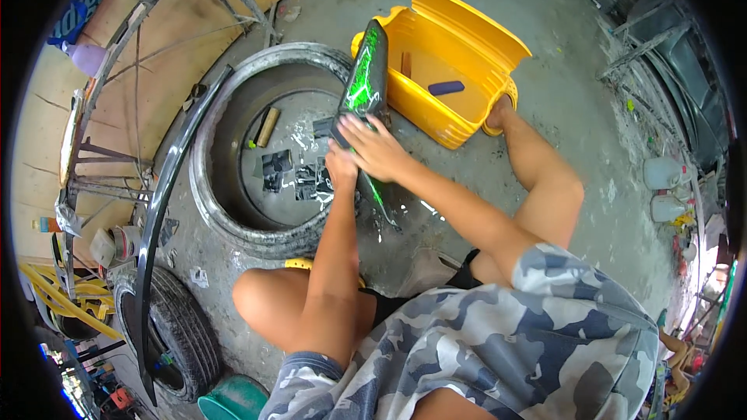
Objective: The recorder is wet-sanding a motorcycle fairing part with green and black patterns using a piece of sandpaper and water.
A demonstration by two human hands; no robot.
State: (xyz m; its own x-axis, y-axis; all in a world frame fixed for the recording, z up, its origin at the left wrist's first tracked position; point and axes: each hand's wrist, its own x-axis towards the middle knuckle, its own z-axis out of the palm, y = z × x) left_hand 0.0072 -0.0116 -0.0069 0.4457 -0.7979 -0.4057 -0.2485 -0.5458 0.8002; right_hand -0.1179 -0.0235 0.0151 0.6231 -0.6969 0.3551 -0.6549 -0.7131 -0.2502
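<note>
A long, glossy black body panel (376, 78) with green and white graphics slants across the middle. Its far end leans by the left side of a yellow plastic bin, and its narrow near end points toward my legs. My right hand (375, 149) lies over the panel's lower middle, fingers stretched out across its surface. Close beside it, my left hand (342, 167) is at the panel's left edge, slightly blurred. Its fingers look curled together, and what they pinch is hidden.
The yellow bin (436, 113) has its lid open and holds a dark blue block (446, 88). A worn tire (204, 148) lies flat at left, with dark scraps (276, 169) and a small roll (268, 127) inside its ring. A long black strip (159, 210) leans beside it; another tire (191, 334) stands lower left.
</note>
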